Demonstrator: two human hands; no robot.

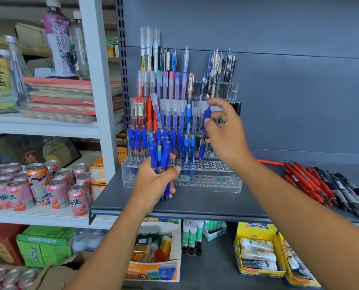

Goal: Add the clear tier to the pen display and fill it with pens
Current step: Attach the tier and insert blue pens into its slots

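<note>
Clear plastic tier (pixel 207 185): front step of pen display (pixel 174 91), on grey shelf (pixel 216 204). Left hand (pixel 153 181) grips upright bundle of blue pens (pixel 160 151). Right hand (pixel 226 132) pinches single blue pen (pixel 203 141), tip down over tier. Loose red and black pens (pixel 324 185) at shelf's right.

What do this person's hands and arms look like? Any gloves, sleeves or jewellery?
No gloves: the left hand and right hand are bare. No ring, watch or bracelet shows. The left forearm and right forearm are bare too; no sleeve is in view.
</note>
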